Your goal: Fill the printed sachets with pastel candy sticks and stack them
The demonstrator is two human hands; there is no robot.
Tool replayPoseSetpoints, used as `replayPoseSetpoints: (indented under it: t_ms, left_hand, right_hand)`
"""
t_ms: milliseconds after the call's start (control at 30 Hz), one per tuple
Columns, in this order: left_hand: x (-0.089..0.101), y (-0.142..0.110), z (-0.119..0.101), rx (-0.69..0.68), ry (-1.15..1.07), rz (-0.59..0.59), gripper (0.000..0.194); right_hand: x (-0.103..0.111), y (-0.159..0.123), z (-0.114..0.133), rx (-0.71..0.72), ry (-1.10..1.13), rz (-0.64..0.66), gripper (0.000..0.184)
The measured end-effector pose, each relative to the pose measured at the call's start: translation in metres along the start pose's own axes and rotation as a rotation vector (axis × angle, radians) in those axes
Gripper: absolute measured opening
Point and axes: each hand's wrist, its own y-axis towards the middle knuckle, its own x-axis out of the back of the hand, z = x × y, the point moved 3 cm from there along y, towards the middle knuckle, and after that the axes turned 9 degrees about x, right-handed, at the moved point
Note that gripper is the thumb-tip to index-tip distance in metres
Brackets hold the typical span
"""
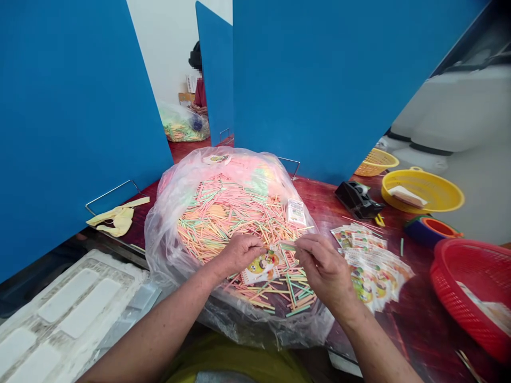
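While my left hand pinches one small printed plastic packet, my right hand holds thin pale-green sticks over a clear plastic bag.

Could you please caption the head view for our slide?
Left hand holding a printed packet, right hand holding thin sticks, above an open bag of coloured sticks.

A printed packet slants over heaped pastel sticks, a few pale ones beside its top.
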Motion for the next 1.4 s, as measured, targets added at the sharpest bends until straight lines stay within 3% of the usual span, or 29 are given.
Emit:
replayPoseSetpoints:
  t_ms: [167,333,433,500,633,767,833,900,933,1000,1033,1100,1167,1233,1333,1400]
  left_hand:
    - [0.006,-0.008,-0.002,-0.006,-0.075,0.013,0.036]
    - [0.008,-0.012,-0.008,-0.115,0.006,0.091,0.043]
    - [0.010,-0.016,-0.014,-0.178,-0.064,0.089,0.043]
    - [0.012,-0.018,-0.014,-0.193,-0.207,0.034,0.042]
    - [0.012,-0.021,-0.010,-0.144,-0.531,-0.101,0.039]
    - [-0.002,-0.021,-0.026,-0.121,-0.582,-0.086,0.038]
    - [-0.010,-0.022,-0.036,-0.128,-0.509,-0.033,0.037]
    - [-0.013,-0.023,-0.039,-0.169,-0.330,0.011,0.034]
    - [-0.013,-0.025,-0.035,-0.188,-0.197,0.025,0.031]
    - [-0.010,-0.029,-0.021,-0.176,0.108,0.027,0.025]
    - [-0.008,-0.031,-0.012,-0.147,0.252,0.033,0.023]
    - [-0.005,-0.037,0.005,-0.096,0.465,0.072,0.019]
    - [-0.006,-0.043,0.012,-0.109,0.563,0.139,0.017]
    - [-0.009,-0.050,0.012,-0.157,0.577,0.177,0.018]
    - [-0.011,-0.057,0.008,-0.191,0.560,0.156,0.018]
    - [-0.012,-0.061,0.009,-0.185,0.549,0.123,0.018]
  right_hand:
    - [-0.003,-0.002,0.010,0.163,-0.066,0.094,0.025]
    - [-0.005,0.007,0.023,0.219,0.027,0.368,0.033]
    - [0.005,0.021,0.034,0.248,0.047,0.493,0.030]
    - [0.017,0.028,0.038,0.282,0.000,0.461,0.030]
    - [0.040,0.030,0.042,0.208,-0.224,0.174,0.034]
    - [0.030,0.014,0.048,0.095,-0.250,0.111,0.039]
    - [0.026,-0.003,0.045,0.081,-0.234,0.119,0.041]
    - [0.036,-0.027,0.027,0.017,-0.279,0.113,0.039]
    - [0.047,-0.041,0.013,-0.048,-0.328,0.107,0.036]
    - [0.068,-0.070,-0.021,-0.175,-0.453,0.221,0.031]
    - [0.075,-0.081,-0.037,-0.208,-0.521,0.314,0.028]
    - [0.079,-0.090,-0.058,-0.229,-0.691,0.384,0.023]
    - [0.060,-0.079,-0.058,-0.162,-0.704,0.390,0.022]
    - [0.022,-0.050,-0.040,-0.045,-0.529,0.427,0.021]
    - [-0.046,0.000,-0.010,0.029,-0.335,0.708,0.022]
    - [-0.080,0.027,0.001,0.045,-0.288,0.814,0.019]
